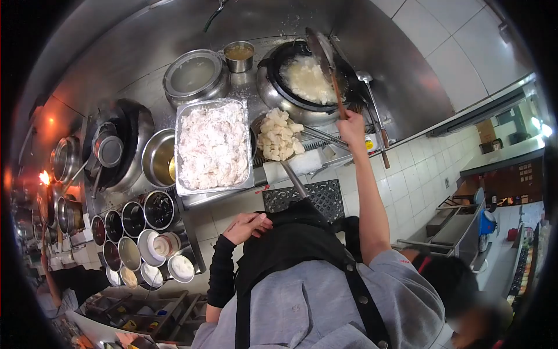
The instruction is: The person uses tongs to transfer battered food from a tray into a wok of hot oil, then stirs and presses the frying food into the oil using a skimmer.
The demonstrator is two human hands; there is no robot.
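My right hand [351,129] is closed around the wooden handle of a skimmer [321,51], its wide metal head tilted up at the far right rim of the wok [268,74]. Pale battered pieces [308,78] bubble in the wok's oil. My left hand [247,227] rests against the black apron [290,232], fingers loosely extended, holding nothing. In front of me, a strainer heaped with pale fried chunks [279,136] has its metal handle [295,180] pointing toward my waist. Beside it sits a rectangular metal tray [249,157] full of flour-coated pieces [212,142].
A lidded pot [195,77] and a small steel pot [239,55] stand at the back. Several seasoning containers [160,209] line the left, near a second wok [125,139]. A ladle [372,99] lies right of the frying wok. Flames [44,177] and another person [55,288] are far left.
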